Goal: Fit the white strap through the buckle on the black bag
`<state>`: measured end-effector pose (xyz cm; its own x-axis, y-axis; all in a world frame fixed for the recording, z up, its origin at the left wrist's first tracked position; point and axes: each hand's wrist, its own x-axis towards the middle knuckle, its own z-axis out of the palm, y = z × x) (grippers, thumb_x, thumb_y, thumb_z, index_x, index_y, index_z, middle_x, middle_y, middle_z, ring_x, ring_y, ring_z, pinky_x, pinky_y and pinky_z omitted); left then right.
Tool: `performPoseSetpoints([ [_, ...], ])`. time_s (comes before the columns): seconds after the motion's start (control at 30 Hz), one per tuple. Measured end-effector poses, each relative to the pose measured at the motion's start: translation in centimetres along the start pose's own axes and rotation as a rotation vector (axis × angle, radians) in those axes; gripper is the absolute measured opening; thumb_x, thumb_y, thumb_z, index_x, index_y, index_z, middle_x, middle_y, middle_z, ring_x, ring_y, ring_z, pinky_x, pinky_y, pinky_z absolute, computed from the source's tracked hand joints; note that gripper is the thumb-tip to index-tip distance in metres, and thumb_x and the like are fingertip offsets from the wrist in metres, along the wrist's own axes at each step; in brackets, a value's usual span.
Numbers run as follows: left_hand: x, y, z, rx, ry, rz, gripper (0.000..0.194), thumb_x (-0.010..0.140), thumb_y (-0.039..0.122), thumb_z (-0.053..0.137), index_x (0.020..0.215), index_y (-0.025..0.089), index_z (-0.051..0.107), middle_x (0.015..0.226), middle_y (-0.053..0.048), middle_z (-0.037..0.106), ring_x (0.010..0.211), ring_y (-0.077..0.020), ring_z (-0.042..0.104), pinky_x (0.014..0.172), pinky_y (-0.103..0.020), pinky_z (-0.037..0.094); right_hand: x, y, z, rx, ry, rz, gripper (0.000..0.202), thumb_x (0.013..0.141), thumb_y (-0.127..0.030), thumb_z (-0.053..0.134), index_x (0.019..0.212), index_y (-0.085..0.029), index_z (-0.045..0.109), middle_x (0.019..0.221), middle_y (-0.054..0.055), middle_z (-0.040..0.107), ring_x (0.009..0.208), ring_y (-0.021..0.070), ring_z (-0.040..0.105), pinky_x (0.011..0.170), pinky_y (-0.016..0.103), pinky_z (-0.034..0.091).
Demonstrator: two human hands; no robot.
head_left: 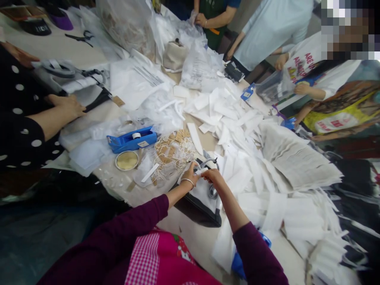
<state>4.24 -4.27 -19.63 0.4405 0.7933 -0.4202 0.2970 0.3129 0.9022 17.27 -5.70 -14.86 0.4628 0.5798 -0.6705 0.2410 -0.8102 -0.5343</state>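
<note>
A grey-white and black handbag (pixel 203 200) lies on the table in front of me, its black base towards my body. My left hand (pixel 190 175), with a bracelet at the wrist, is closed around a grey strap or handle at the bag's upper end. Between the two hands shows a small white strip (pixel 202 171) against that handle. My right hand (pixel 213 176) pinches at the strip's right end, fingers closed. A grey looped strap (pixel 212 191) rests on the bag below my right hand. The exact finger contact is too small to tell.
Left of the bag are stringed tags (pixel 175 152), a round tin (pixel 127 160) and a blue tape dispenser (pixel 133 139). White foam strips (pixel 234 134) heap up to the right, near stacked sheets (pixel 297 152). A co-worker's hand (pixel 67 106) handles another bag at left; several people stand across the table.
</note>
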Motion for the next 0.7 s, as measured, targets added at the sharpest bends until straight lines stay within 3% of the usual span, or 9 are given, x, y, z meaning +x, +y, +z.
performPoseSetpoints([
  [0.17, 0.3, -0.4, 0.2, -0.067, -0.013, 0.018, 0.018, 0.077, 0.019, 0.058, 0.093, 0.021, 0.050, 0.049, 0.009, 0.044, 0.034, -0.0091, 0.041, 0.041, -0.020, 0.028, 0.6, -0.6, -0.2, -0.076, -0.008, 0.062, 0.016, 0.061, -0.014, 0.064, 0.048, -0.012, 0.055, 0.037, -0.001, 0.048, 0.038, 0.0054, 0.033, 0.039, 0.022, 0.021],
  [0.37, 0.5, -0.5, 0.2, -0.123, -0.002, 0.005, 0.030, 0.074, 0.015, 0.059, 0.101, 0.022, 0.049, 0.053, 0.008, 0.048, 0.034, -0.0093, 0.043, 0.039, -0.019, 0.028, 0.9, -0.5, -0.4, -0.117, -0.067, 0.105, 0.018, 0.057, -0.015, 0.067, 0.045, -0.015, 0.055, 0.036, -0.001, 0.047, 0.038, 0.0073, 0.031, 0.037, 0.022, 0.019],
  [0.7, 1.0, -0.9, 0.3, -0.170, -0.057, -0.001, 0.019, 0.076, 0.017, 0.058, 0.093, 0.022, 0.050, 0.054, 0.009, 0.047, 0.033, -0.0064, 0.041, 0.036, -0.017, 0.025, 0.1, 1.3, -0.4, -0.070, -0.079, -0.035, 0.022, 0.068, -0.020, 0.067, 0.049, -0.014, 0.059, 0.039, -0.003, 0.047, 0.039, 0.0071, 0.033, 0.041, 0.023, 0.022],
])
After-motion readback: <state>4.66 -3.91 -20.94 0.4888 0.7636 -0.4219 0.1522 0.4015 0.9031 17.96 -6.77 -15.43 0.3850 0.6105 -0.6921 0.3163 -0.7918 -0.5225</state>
